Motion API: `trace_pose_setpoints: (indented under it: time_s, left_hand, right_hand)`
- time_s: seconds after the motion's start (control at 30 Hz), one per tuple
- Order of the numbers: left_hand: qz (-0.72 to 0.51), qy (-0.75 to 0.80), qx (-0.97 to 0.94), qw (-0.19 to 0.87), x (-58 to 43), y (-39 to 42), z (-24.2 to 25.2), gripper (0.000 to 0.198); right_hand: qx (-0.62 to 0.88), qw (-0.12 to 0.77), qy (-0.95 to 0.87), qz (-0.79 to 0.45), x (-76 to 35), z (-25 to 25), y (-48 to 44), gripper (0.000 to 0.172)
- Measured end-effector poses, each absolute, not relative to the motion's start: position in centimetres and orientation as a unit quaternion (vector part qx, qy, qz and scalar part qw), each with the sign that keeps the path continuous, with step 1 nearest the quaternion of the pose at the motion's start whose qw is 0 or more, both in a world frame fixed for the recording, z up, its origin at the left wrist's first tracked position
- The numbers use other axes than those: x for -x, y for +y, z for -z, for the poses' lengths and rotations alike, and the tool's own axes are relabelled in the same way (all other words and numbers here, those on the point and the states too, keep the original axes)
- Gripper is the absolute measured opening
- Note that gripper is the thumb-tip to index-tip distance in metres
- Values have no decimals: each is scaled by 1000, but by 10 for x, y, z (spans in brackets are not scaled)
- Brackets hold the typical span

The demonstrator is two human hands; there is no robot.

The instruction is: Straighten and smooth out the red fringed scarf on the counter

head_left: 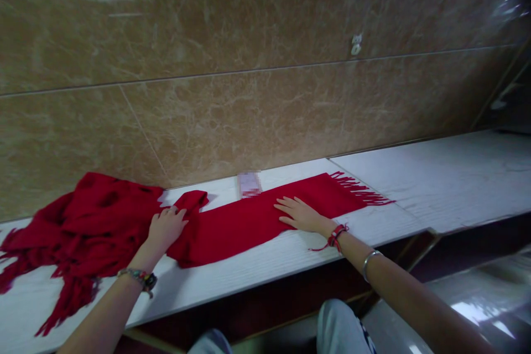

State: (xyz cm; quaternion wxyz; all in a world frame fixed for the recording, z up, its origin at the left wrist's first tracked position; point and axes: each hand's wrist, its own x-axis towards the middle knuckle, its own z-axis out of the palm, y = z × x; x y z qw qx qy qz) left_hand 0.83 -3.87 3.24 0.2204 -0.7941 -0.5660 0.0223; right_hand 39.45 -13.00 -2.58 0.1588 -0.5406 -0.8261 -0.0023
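A red fringed scarf (240, 230) lies on a white bench top, its right part spread in a long flat strip. My right hand (299, 213) rests palm down on this strip with the fingers stretched out. At the strip's left end, where the cloth is crumpled, my left hand (168, 227) has its fingers curled onto the fabric. Left of that hand is a bunched heap of red fringed cloth (99, 227). Whether the heap and the strip are one piece, I cannot tell. Tassels (360, 191) fan out at the strip's right end.
A small pale packet (249, 183), blurred, sits behind the strip near the brown marbled wall (249, 116). The white bench top (448, 177) runs on to the right, with dark open space beneath its front edge. My knees (342, 326) are just below that edge.
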Motion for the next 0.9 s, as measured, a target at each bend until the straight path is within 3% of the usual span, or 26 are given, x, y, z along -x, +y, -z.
trace_pose_setpoints:
  time_s: [0.1,0.2,0.37,0.7,0.9]
  left_hand:
    - [53,-525,821,217,-47,-46,-39,37]
    - [91,-368,921,94,-102,-66,-39,34]
    - [8,-141,988,-57,-169,-92,-36,37]
    - [21,-162,979,-125,-155,-88,-34,50]
    - [56,-209,971,-102,-153,-83,-35,31]
  right_hand:
    - [547,173,-819,-18,-394,23,-131,45]
    - [540,204,-816,-35,-395,18,-134,44]
    - [525,281,-803,-27,-402,14,-138,35]
    - [509,258,-821,-29,-400,13,-138,33]
    - [475,266,-837,-48,-385,-1,-150,36]
